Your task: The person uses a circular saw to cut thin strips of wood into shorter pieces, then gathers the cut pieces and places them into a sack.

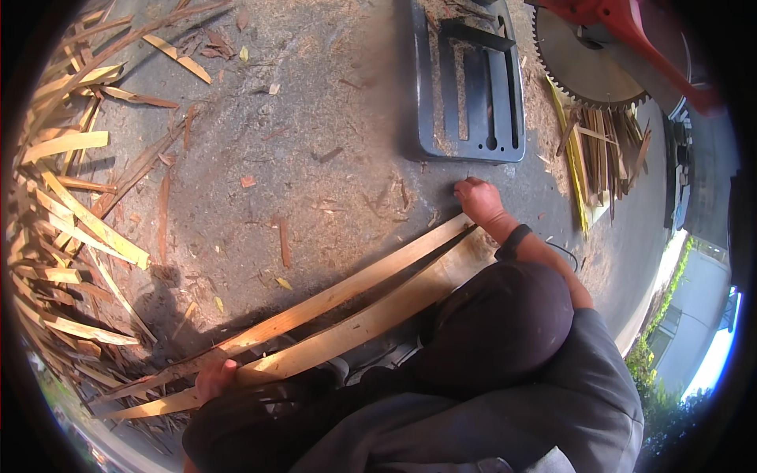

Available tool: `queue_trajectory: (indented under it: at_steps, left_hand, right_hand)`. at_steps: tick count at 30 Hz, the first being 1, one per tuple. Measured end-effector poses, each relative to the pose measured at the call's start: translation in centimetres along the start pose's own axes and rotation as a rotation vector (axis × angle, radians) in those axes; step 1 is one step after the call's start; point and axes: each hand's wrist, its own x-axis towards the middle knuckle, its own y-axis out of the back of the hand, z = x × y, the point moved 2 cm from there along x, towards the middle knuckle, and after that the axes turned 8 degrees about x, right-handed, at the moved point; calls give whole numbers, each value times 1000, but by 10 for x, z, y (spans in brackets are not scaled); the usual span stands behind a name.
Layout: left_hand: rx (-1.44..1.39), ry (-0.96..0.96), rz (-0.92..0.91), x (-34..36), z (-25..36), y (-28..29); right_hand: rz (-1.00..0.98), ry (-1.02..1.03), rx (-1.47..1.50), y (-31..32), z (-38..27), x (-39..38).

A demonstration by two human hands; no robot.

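Observation:
Two long, rough wood strips (339, 288) slant across my lap and legs, from the lower left up to the right. At their lower-left part my left hand (214, 379) is closed on the nearer wood strip (355, 322), its thumb showing between the two. My right hand (479, 199) is closed just past their upper-right ends, over the ground. What its curled fingers hold, if anything, is hidden. A dark band circles the right wrist. Above that hand lies a dark slotted metal base (441, 94), dusted with sawdust.
A large toothed circular saw blade (587, 67) under a red guard (631, 27) is at the upper right. Below it lies a bundle of thin wood pieces (607, 150). Split wood scraps (75, 229) pile along the left. Sawdust and chips cover the pavement (315, 118).

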Motion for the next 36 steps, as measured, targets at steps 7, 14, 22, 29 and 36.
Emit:
queue_trajectory:
  at_steps: [7, 14, 22, 29, 36]
  left_hand:
    - [-2, 143, -148, 17, 19, 10]
    - [95, 107, 87, 11, 23, 4]
    - [50, 71, 112, 7, 14, -6]
    - [127, 70, 269, 18, 26, 4]
    - [-104, 148, -133, -9, -6, -27]
  right_hand:
    - [-43, 82, -129, 2, -8, 2]
    - [-29, -75, 14, 24, -31, 9]
    - [19, -114, 302, 19, -40, -2]
    - [21, -90, 711, 38, -31, 12]
    - [-298, -95, 447, 74, -137, 1]
